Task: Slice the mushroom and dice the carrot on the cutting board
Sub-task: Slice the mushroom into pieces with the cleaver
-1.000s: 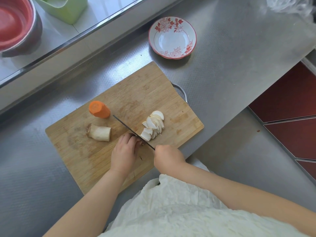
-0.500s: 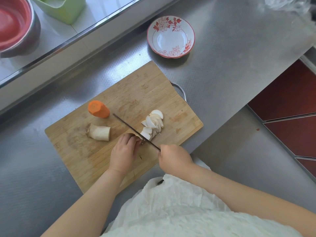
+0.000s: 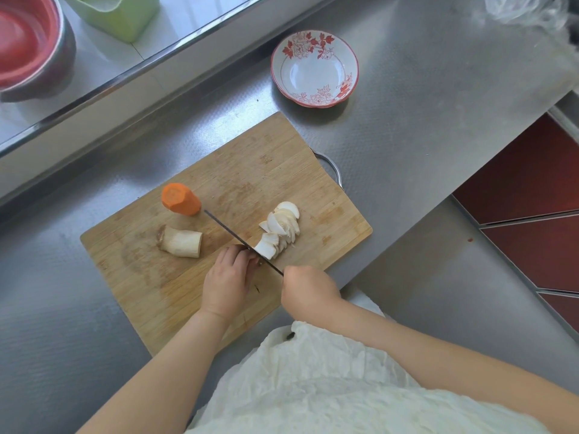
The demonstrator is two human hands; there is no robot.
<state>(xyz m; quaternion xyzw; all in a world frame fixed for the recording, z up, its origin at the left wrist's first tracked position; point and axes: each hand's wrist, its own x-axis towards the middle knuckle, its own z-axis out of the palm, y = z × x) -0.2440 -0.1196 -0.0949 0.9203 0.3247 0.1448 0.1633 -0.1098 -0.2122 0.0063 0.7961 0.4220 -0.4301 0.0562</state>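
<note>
Slicing well: your right hand point(image 3: 308, 291) grips the knife point(image 3: 241, 241); keep left hand point(image 3: 228, 277) fingertips curled over the mushroom point(image 3: 266, 249), behind the blade.

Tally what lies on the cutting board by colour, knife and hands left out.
Orange: 1, the carrot piece
Pale: 2, the mushroom stem chunk and the heap of mushroom slices
Total: 3, counting the heap once

R hand point(image 3: 308, 292) grips knife point(image 3: 238, 239) on cutting board point(image 3: 150, 277), L hand point(image 3: 227, 277) steadying mushroom beside slices point(image 3: 282, 227).
</note>
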